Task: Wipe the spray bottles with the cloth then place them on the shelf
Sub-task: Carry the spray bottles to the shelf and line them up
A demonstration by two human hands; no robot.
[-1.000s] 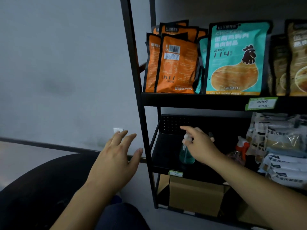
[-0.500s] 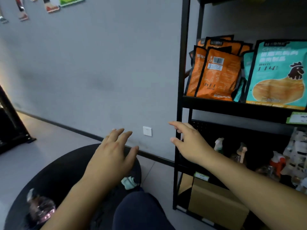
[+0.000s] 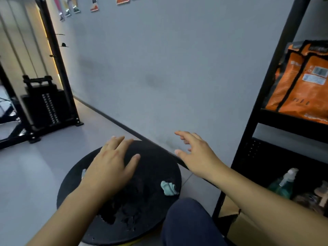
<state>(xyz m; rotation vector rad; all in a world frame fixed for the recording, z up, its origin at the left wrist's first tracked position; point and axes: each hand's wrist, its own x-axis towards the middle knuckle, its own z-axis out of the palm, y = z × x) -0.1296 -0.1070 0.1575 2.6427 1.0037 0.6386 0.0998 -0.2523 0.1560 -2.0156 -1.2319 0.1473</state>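
Note:
My left hand [image 3: 111, 164] hovers open, fingers spread, over a round black table [image 3: 156, 167]. A pale object, partly hidden by that hand, peeks out at its left edge [image 3: 83, 173]; I cannot tell what it is. A crumpled light-green cloth [image 3: 168, 188] lies on the table's right side. My right hand [image 3: 195, 153] is open in the air between table and black shelf [image 3: 252, 139], holding nothing. A green spray bottle [image 3: 282, 185] with a white nozzle stands on the lower shelf, and a brownish bottle [image 3: 319, 194] stands beside it.
Orange snack bags [image 3: 301, 89] fill the upper shelf. A cardboard box [image 3: 248, 228] sits under the lower shelf. My knee in dark trousers [image 3: 188, 224] is at the bottom. A black weight machine [image 3: 44, 103] stands at far left by the grey wall.
My right hand has let go of the green bottle on the shelf and drawn back left. The view has swung left and down, bringing the round table and cloth into sight.

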